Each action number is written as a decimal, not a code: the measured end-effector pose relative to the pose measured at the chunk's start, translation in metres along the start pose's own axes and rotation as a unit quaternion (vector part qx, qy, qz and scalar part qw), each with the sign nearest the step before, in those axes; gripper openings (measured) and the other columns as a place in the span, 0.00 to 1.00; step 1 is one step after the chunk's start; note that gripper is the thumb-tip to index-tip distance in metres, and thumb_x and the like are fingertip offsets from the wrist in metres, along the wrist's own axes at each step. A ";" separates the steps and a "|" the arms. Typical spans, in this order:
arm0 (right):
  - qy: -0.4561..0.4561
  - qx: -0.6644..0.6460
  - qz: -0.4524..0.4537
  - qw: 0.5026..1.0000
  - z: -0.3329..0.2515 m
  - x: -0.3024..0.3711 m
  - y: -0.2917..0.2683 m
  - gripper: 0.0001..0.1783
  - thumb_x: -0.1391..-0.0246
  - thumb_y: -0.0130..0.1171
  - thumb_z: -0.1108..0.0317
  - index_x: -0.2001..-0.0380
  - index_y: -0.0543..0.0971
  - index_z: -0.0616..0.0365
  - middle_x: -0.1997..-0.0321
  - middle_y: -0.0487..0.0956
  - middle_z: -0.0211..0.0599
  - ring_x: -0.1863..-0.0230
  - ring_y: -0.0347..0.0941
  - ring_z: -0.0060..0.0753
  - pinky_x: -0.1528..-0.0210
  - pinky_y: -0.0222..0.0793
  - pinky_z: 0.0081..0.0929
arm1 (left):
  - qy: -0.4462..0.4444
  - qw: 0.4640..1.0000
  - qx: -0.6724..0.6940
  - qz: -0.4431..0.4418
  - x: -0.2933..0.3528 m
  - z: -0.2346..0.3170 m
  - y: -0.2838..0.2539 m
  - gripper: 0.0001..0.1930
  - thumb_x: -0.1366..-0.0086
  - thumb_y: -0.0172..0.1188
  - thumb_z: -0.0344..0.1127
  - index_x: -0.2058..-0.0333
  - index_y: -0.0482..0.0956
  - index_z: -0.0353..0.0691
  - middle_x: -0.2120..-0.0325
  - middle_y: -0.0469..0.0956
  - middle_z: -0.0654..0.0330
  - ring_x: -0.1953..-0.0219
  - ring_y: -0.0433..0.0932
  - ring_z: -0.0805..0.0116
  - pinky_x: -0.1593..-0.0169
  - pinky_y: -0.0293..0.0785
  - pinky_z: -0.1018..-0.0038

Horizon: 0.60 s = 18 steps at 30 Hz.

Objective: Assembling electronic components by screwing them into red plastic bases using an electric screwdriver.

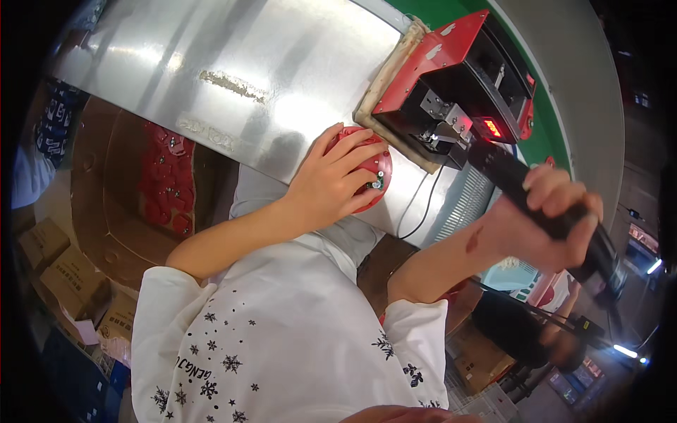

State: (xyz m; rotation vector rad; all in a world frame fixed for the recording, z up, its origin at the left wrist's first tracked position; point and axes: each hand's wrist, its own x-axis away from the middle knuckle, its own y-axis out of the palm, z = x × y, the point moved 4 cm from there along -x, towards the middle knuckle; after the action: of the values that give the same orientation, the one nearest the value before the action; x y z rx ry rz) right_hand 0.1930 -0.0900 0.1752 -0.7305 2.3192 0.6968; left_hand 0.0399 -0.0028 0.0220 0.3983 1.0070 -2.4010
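My left hand (pixel 328 180) grips a round red plastic part (pixel 382 166) from above, fingers spread over it. The part lies on the shiny metal tabletop (pixel 310 56), and small silver and green pieces show on its right side. My right hand (pixel 557 218) is wrapped round a black power screwdriver (pixel 504 169), raised to the right of the part and slightly blurred. Near the screwdriver's front end stands a red and black screw feeder (pixel 451 92) with a lit red display. The screwdriver's tip is hard to make out against the feeder.
A large brown bin (pixel 106 176) left of the table contains several red parts (pixel 168 180). Cardboard boxes (pixel 74 278) are stacked at lower left. A black cable (pixel 419 204) runs over the table's edge near a pale blue basket (pixel 462 211). Another person's arm (pixel 568 299) shows at right.
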 end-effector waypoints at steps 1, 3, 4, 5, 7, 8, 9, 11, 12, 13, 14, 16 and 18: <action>0.031 0.028 0.019 0.999 0.006 -0.003 0.000 0.15 0.52 0.46 0.61 0.65 0.69 0.61 0.88 0.61 0.32 0.89 0.55 0.26 0.84 0.56 0.28 | -0.006 1.000 -0.001 0.002 0.001 -0.001 0.000 0.09 0.56 0.64 0.35 0.76 0.76 0.40 0.53 0.72 0.58 0.46 0.65 0.57 0.43 0.56 0.56; 0.076 0.067 0.017 0.995 0.015 -0.004 0.009 0.13 0.53 0.46 0.60 0.72 0.69 0.60 0.87 0.58 0.29 0.86 0.55 0.24 0.78 0.53 0.26 | -0.012 1.000 -0.002 0.004 0.001 -0.003 -0.001 0.09 0.56 0.64 0.35 0.75 0.76 0.40 0.53 0.71 0.58 0.45 0.65 0.57 0.42 0.56 0.55; 0.076 0.068 0.017 0.995 0.017 -0.005 0.010 0.13 0.53 0.46 0.60 0.72 0.69 0.60 0.87 0.58 0.29 0.86 0.55 0.24 0.78 0.53 0.26 | -0.012 1.000 0.000 -0.001 0.000 -0.003 0.000 0.09 0.56 0.64 0.35 0.75 0.76 0.40 0.53 0.71 0.58 0.45 0.65 0.57 0.42 0.56 0.55; 0.087 0.100 0.017 0.991 0.019 -0.005 0.011 0.13 0.53 0.46 0.61 0.72 0.69 0.61 0.87 0.59 0.29 0.87 0.55 0.24 0.79 0.54 0.26 | -0.013 1.000 0.002 -0.006 0.000 -0.003 0.001 0.09 0.55 0.64 0.35 0.75 0.76 0.40 0.53 0.71 0.58 0.45 0.65 0.57 0.42 0.55 0.55; 0.099 0.134 0.016 0.986 0.023 -0.005 0.016 0.12 0.53 0.46 0.62 0.71 0.68 0.62 0.87 0.59 0.30 0.87 0.55 0.24 0.79 0.55 0.25 | -0.013 1.000 0.002 -0.008 -0.002 -0.003 0.000 0.09 0.55 0.64 0.35 0.75 0.76 0.40 0.53 0.71 0.58 0.45 0.64 0.57 0.42 0.55 0.55; 0.096 0.155 0.030 0.983 0.023 -0.004 0.021 0.12 0.54 0.46 0.64 0.71 0.67 0.62 0.87 0.60 0.30 0.88 0.55 0.24 0.79 0.56 0.25 | -0.012 1.000 0.002 -0.010 -0.002 -0.003 0.000 0.09 0.55 0.64 0.35 0.75 0.76 0.40 0.53 0.71 0.58 0.45 0.64 0.57 0.42 0.55 0.55; 0.092 0.177 0.044 0.979 0.023 -0.003 0.026 0.11 0.54 0.46 0.66 0.70 0.67 0.63 0.87 0.60 0.31 0.88 0.55 0.24 0.80 0.56 0.24 | -0.013 1.000 0.003 -0.011 -0.001 -0.003 0.001 0.09 0.55 0.64 0.35 0.75 0.76 0.40 0.53 0.71 0.58 0.45 0.64 0.57 0.42 0.55 0.55; 0.082 0.184 0.048 0.978 0.027 -0.002 0.029 0.12 0.56 0.46 0.68 0.69 0.66 0.65 0.87 0.60 0.31 0.89 0.55 0.24 0.81 0.57 0.24 | -0.010 1.000 0.002 -0.005 -0.001 -0.003 0.000 0.10 0.56 0.65 0.35 0.75 0.76 0.40 0.53 0.71 0.58 0.45 0.64 0.56 0.42 0.55 0.55; 0.073 0.090 -0.089 0.989 0.031 -0.006 0.032 0.11 0.55 0.47 0.71 0.69 0.65 0.67 0.87 0.62 0.33 0.89 0.56 0.24 0.83 0.58 0.23 | -0.010 1.000 0.002 -0.005 -0.001 -0.003 0.000 0.10 0.56 0.65 0.35 0.75 0.76 0.40 0.53 0.71 0.58 0.45 0.64 0.56 0.42 0.55 0.55; 0.063 -0.005 -0.223 0.973 0.031 -0.008 0.037 0.11 0.54 0.49 0.73 0.68 0.64 0.70 0.87 0.64 0.35 0.90 0.57 0.24 0.86 0.58 0.22 | -0.008 1.000 0.014 -0.010 -0.002 -0.003 -0.001 0.12 0.58 0.66 0.37 0.74 0.76 0.40 0.52 0.71 0.57 0.44 0.64 0.56 0.42 0.55 0.55; 0.061 -0.010 -0.295 0.953 0.031 -0.012 0.038 0.12 0.54 0.49 0.73 0.66 0.64 0.70 0.86 0.64 0.35 0.90 0.57 0.23 0.85 0.58 0.22 | -0.005 1.000 0.026 -0.015 -0.002 -0.003 -0.002 0.14 0.60 0.68 0.38 0.73 0.76 0.40 0.52 0.70 0.56 0.44 0.63 0.55 0.42 0.55 0.55; 0.086 -0.016 -0.207 0.974 0.036 -0.013 0.032 0.13 0.54 0.49 0.72 0.66 0.64 0.70 0.86 0.64 0.35 0.90 0.56 0.23 0.85 0.57 0.22 | 0.003 0.999 0.030 -0.037 -0.001 -0.003 -0.006 0.18 0.62 0.69 0.40 0.71 0.76 0.40 0.51 0.69 0.56 0.43 0.62 0.55 0.42 0.54 0.55; 0.150 0.075 -0.034 0.985 0.037 -0.012 0.025 0.13 0.54 0.45 0.67 0.67 0.68 0.65 0.86 0.61 0.32 0.87 0.56 0.25 0.80 0.57 0.25 | 0.007 0.998 0.032 -0.062 -0.001 -0.003 -0.007 0.22 0.65 0.71 0.42 0.70 0.75 0.41 0.49 0.68 0.55 0.43 0.61 0.54 0.41 0.54 0.54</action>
State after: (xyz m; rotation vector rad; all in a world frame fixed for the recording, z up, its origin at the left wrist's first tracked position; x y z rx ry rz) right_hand 0.1993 -0.0452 0.1652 -0.8891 2.5693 0.3966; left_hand 0.0372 0.0043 0.0246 0.3867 0.9891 -2.5499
